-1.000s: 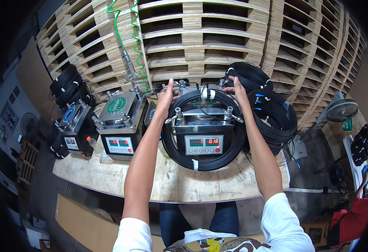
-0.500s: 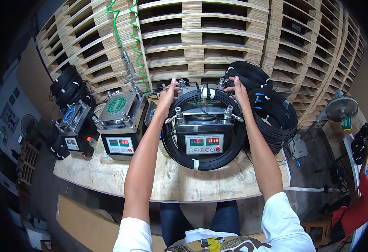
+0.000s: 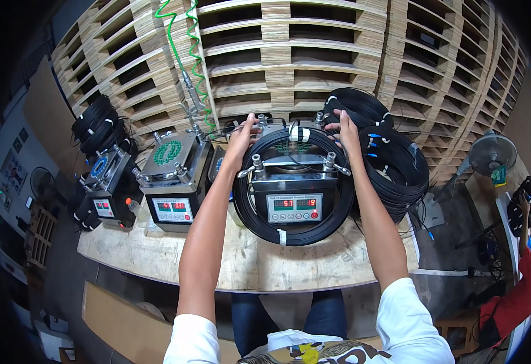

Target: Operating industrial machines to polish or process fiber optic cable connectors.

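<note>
A coil of black cable (image 3: 250, 218) rings the nearest polishing machine (image 3: 295, 186), tied with white tape at top and bottom. My left hand (image 3: 241, 142) is at the machine's far left corner post, fingers curled inward. At the far right post my right hand (image 3: 346, 134) mirrors it, with its fingers bent toward the post. Both hands are beside the top of the coil; what the fingertips grip is hidden, perhaps the post levers. Through the coil, green parts (image 3: 292, 147) show on the top plate. In front, a panel (image 3: 295, 208) has lit red digits.
Two more polishing machines (image 3: 171, 159) (image 3: 103, 182) stand to the left, near a small bottle (image 3: 137, 209). Black cable coils (image 3: 399, 176) are heaped on the right. Stacked pallets (image 3: 277, 60) rise behind the wooden table (image 3: 253, 267). Green air hoses (image 3: 169, 36) hang down. A co-worker's red sleeve (image 3: 523, 288) is far right.
My hands and the coil stay almost still. Readings on the machine panels have changed. The hanging green hose's metal end has swung slightly right. The co-worker's hand has shifted.
</note>
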Motion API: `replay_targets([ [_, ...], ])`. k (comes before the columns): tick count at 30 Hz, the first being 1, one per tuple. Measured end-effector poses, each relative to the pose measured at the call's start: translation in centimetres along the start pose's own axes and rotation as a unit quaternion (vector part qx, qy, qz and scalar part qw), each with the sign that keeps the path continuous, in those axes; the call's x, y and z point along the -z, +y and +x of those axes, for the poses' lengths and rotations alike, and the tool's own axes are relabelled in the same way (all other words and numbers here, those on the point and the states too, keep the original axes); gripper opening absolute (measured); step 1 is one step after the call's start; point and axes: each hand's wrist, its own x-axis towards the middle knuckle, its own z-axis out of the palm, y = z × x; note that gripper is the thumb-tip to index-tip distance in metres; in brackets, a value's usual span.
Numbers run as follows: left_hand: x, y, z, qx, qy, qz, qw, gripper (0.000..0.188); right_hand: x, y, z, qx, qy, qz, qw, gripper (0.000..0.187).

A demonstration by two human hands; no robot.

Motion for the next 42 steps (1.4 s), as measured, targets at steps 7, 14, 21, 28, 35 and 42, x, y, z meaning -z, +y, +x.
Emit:
replay_targets([
  [7,0.0,-0.1,0.4,-0.025,0.003,0.089,0.996,0.068,0.2,-0.2,0.0,0.009,-0.009,-0.016,1.000,0.061],
  [14,-1.0,-0.2,0.3,-0.038,0.022,0.035,0.998,0.079,0.2,0.4,0.5,0.018,-0.032,0.050,0.998,0.059],
  [21,-0.2,-1.0,1.0,-0.037,-0.002,0.027,0.999,0.084,-0.2,-0.2,-0.1,0.004,0.004,0.022,1.000,0.058],
  [28,-0.7,-0.2,0.7,-0.020,0.002,0.054,0.998,0.082,0.8,0.9,0.8,0.025,-0.012,-0.042,0.999,0.057],
  [35,-0.6,-0.3,0.4,-0.029,0.026,0.034,0.999,0.083,0.0,0.9,0.9,0.034,-0.060,0.018,0.997,0.059],
  [42,-0.8,-0.8,0.9,-0.056,0.010,0.019,0.998,0.086,0.2,0.6,0.5,0.046,-0.024,0.041,0.998,0.060],
])
